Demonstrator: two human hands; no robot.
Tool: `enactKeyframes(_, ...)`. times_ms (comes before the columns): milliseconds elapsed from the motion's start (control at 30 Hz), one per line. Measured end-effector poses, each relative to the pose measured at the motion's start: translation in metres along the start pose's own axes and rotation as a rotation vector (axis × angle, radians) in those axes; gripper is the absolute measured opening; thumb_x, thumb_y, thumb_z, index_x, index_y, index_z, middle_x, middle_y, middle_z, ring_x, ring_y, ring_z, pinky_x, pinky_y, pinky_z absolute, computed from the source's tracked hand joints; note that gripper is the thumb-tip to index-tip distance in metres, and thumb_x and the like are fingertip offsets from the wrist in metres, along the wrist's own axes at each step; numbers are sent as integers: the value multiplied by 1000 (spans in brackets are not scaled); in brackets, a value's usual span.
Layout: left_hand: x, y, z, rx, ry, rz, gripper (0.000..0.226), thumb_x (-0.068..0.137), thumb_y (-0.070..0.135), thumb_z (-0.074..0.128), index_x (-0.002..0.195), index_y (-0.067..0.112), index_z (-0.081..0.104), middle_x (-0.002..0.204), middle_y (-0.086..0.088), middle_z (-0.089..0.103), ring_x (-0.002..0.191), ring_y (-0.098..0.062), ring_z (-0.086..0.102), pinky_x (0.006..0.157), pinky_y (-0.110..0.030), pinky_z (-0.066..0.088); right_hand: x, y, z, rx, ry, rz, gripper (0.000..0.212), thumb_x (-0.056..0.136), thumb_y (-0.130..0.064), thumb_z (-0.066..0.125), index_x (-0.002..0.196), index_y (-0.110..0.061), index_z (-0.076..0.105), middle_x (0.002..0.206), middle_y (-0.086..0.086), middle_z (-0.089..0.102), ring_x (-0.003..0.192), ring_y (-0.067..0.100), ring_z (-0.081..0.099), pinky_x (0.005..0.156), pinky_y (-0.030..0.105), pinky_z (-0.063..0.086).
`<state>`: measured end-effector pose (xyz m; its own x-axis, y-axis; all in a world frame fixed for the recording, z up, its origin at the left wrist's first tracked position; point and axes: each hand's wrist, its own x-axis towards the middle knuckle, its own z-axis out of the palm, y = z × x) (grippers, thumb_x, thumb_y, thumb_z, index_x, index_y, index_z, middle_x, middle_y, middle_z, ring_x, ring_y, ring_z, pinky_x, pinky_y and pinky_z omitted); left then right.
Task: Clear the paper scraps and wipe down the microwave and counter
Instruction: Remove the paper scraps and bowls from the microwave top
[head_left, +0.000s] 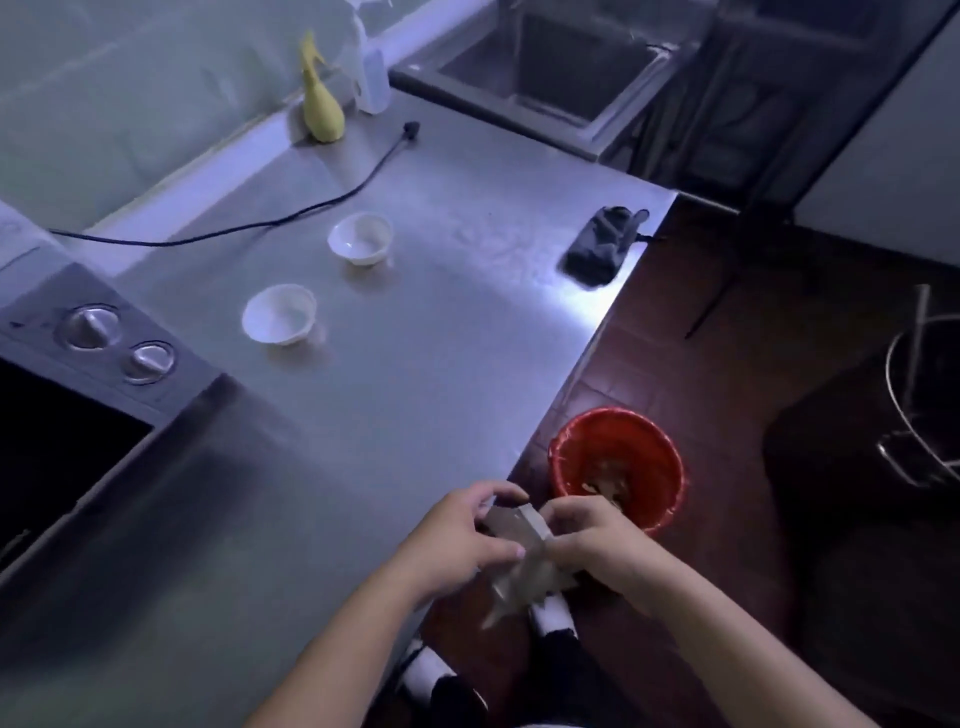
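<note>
Both hands on the paper scraps (519, 564): left hand (462, 540) has thumb and curled fingers pinching the bunch from the left, right hand (592, 545) curls round its right side. The bunch is crumpled, greyish, stiff-looking, with jagged ends hanging below my hands. It sits in the air just off the counter's near right edge.

Red bucket (618, 467): round plastic, on the floor (675, 338) just beyond my right hand, with a few pale scraps in the bottom. The floor is dark reddish tile.

Counter (415, 364): brushed steel, matte sheen, with a bright glare strip along the right edge.

On the counter:
- Two small white bowls with scalloped rims, the near one (279, 313) and the far one (360, 240), well apart from my hands.
- Dark cloth (597, 244), bunched, at the far right edge.
- Black cable (234, 228) running from the left to a plug at the far side.
- Yellow spray bottle (322, 104) and a white bottle (371, 78) against the back wall.

Microwave (78, 364): at the left, grey panel with two round metal knobs and dark glass.

Steel sink (550, 67): far right of the counter.

Wire rack (924, 405): at the right edge, too dim to make out any detail.
</note>
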<state>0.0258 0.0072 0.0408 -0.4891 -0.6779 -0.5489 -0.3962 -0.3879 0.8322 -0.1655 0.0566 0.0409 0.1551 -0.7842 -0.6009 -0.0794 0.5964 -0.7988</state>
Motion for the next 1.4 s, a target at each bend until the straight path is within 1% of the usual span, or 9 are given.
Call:
enactKeyframes(233,100,-2,97,-49,210,-150,33,88,12,71,110,35,62,108,1,67,91,-10,65,76,-21,50,47,114,-123,379,399,385,11,82,7,61,82,-4,65,68,17,64,55,27,63,54,29,50)
enactKeyframes(400,137,-23,126,-78,194,-258,33,88,14,70,110,38,67,100,8,74,90,-6,70,85,-28,55,99,203,-192,612,579,695,9,82,6,54,89,1,59,73,16,61,54,23,58,59,34,53)
enactKeyframes(467,151,-33,132,-104,199,-286,33,88,12,68,109,37,67,97,9,75,85,-6,70,79,-23,55,128,224,-213,618,589,733,6,84,4,56,85,-2,57,67,11,61,42,17,56,46,28,49)
enactKeyframes(700,193,-67,137,-151,241,-380,32,89,6,63,109,31,68,94,2,75,84,-15,65,81,-31,52,221,264,-256,602,677,782,12,92,-3,56,103,-7,57,86,14,62,61,22,59,50,31,50)
enactKeyframes(833,205,-87,133,-152,255,-414,31,89,6,63,107,31,68,94,3,75,83,-17,63,82,-34,50,249,277,-263,720,653,742,48,96,-37,59,138,-20,47,123,14,53,114,32,59,94,46,52)
enactKeyframes(1033,196,-79,121,-200,258,-410,29,90,6,62,105,30,70,95,4,75,85,-13,66,82,-29,52,229,260,-247,527,707,685,34,98,-27,56,126,-7,60,114,12,64,96,27,66,72,38,52)
enactKeyframes(1133,180,-64,104,-240,248,-364,27,91,4,60,104,26,69,94,1,74,83,-13,63,73,-19,50,205,217,-223,382,708,536,27,98,-12,54,119,1,64,85,10,63,65,19,58,52,26,44)
enactKeyframes(1267,144,-41,74,-279,257,-281,21,94,7,62,99,26,69,92,3,71,81,-8,64,71,-18,50,157,127,-168,188,634,253,15,94,-8,58,100,-3,71,80,9,69,71,18,65,71,33,53)
enactKeyframes(1400,84,-25,38,-379,337,-192,22,94,4,61,100,23,69,96,-4,69,83,-12,62,70,-20,48,101,39,-96,34,502,1,14,90,-4,62,85,-13,71,76,6,73,67,12,68,67,28,53)
